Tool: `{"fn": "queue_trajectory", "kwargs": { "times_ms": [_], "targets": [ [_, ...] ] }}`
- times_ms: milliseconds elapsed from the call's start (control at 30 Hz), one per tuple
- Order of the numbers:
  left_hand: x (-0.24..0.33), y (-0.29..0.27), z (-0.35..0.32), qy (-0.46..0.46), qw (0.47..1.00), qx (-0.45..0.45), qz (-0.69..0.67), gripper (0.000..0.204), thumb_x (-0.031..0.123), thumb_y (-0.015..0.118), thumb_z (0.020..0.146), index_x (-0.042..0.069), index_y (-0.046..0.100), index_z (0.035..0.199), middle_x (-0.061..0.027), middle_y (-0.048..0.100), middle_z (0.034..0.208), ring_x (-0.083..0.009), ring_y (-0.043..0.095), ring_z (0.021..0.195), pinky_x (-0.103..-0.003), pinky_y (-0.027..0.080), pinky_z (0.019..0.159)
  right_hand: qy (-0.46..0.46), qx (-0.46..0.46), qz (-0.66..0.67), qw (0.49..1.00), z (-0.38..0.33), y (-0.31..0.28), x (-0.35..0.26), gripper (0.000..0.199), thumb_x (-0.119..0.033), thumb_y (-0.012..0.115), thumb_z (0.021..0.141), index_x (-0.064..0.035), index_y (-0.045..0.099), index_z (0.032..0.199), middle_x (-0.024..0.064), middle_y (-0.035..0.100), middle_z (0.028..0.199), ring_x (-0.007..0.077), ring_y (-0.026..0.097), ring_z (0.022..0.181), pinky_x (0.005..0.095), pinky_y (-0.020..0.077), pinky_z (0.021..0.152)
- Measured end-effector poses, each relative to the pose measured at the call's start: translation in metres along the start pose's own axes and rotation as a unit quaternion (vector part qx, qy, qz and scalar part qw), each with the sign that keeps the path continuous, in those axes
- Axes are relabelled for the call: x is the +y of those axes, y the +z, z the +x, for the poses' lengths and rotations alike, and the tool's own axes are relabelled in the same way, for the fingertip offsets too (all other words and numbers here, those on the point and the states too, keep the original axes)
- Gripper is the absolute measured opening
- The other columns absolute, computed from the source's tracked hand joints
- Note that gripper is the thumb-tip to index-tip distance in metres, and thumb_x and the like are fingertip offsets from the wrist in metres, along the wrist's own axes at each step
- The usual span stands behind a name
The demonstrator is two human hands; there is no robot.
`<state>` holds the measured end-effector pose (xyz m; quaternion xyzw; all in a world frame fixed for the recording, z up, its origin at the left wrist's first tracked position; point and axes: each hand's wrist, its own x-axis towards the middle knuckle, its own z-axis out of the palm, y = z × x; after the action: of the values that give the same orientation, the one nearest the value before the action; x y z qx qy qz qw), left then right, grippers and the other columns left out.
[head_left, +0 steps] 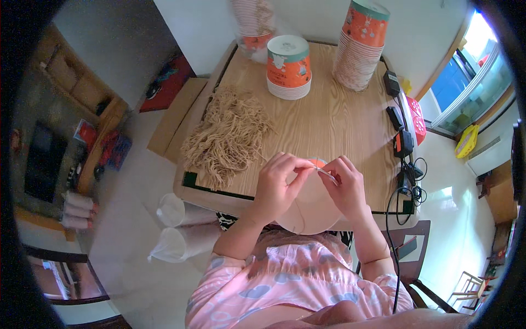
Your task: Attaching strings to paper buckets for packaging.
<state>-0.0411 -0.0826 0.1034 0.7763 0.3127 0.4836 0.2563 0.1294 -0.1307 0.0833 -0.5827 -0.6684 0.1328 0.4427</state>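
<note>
A pale paper bucket (308, 211) lies tilted at the table's near edge, its light inside facing me and a bit of orange outside showing between my hands. My left hand (280, 183) is closed in a pinch at its far rim, on a thin beige cord. My right hand (346, 186) is also closed, fingertips pinching a narrow white strip (327, 175) by the same rim; whether this is part of the rim or separate I cannot tell. A thin strand hangs down inside the bucket. Left of my hands lies a tangled heap of beige cords (230, 134).
Orange-and-green paper buckets (289, 68) stand nested upside down on the wooden table (315, 123), with a taller stack (360, 49) behind right and a plastic-wrapped one (255, 24) behind left. Black adapters and cables (404, 145) run along the right edge. Bagged white stacks (183, 241) lie on the floor.
</note>
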Motion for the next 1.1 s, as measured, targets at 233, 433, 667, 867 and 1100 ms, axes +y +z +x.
{"fn": "queue_trajectory", "kwargs": {
  "times_ms": [233,433,667,867,1100],
  "targets": [
    [-0.011,0.006,-0.018,-0.165,0.978,-0.121,0.031,0.022,0.015,0.071,0.08,0.002,0.062,0.096,-0.0096,0.063,0.08,-0.0226,0.062,0.072,-0.032,0.049,0.066,0.039,0.057,-0.007,0.998,0.003,0.002,-0.002,0.011,-0.004,0.065,0.08,-0.0041,0.056,0.085,0.0117,0.056,0.079,0.0262,0.06,0.063,0.0348,0.0485,0.055],
    [-0.039,0.026,-0.023,-0.014,0.992,0.029,0.123,0.034,0.019,0.065,0.085,-0.001,0.058,0.112,-0.0098,0.062,0.083,-0.0177,0.062,0.077,-0.029,0.049,0.072,0.04,0.066,0.033,0.996,0.006,0.008,-0.003,0.011,-0.002,0.064,0.081,-0.003,0.054,0.086,0.0124,0.056,0.077,0.0237,0.056,0.063,0.0322,0.0461,0.056],
    [0.011,-0.032,0.019,-0.184,0.923,-0.13,-0.313,0.021,0.022,0.053,0.095,0.005,0.065,0.095,0.0081,0.044,0.065,-0.0004,0.036,0.056,-0.017,0.029,0.052,0.091,0.085,0.037,0.992,0.012,0.015,0.026,0.009,-0.003,0.062,0.083,-0.0018,0.053,0.085,0.01,0.053,0.073,0.017,0.051,0.062,0.0291,0.0432,0.057],
    [0.002,-0.048,0.063,-0.203,0.918,-0.124,-0.319,0.023,0.023,0.053,0.095,0.004,0.066,0.093,0.0103,0.039,0.059,0.0006,0.029,0.051,-0.017,0.021,0.046,0.069,0.032,0.182,0.98,0.008,0.01,0.016,0.018,-0.005,0.064,0.085,-0.0041,0.056,0.101,0.0006,0.049,0.071,0.0074,0.046,0.064,0.0231,0.0406,0.059],
    [-0.013,-0.053,0.073,-0.034,0.994,-0.036,-0.099,0.014,0.016,0.057,0.091,0.007,0.067,0.088,0.0045,0.062,0.072,-0.0004,0.042,0.057,-0.016,0.033,0.051,0.087,0.052,0.159,0.982,0.003,-0.007,0.038,0.021,-0.003,0.063,0.085,-0.0047,0.055,0.105,-0.0029,0.049,0.072,0.0053,0.045,0.065,0.0209,0.0395,0.061]
  ]
}}
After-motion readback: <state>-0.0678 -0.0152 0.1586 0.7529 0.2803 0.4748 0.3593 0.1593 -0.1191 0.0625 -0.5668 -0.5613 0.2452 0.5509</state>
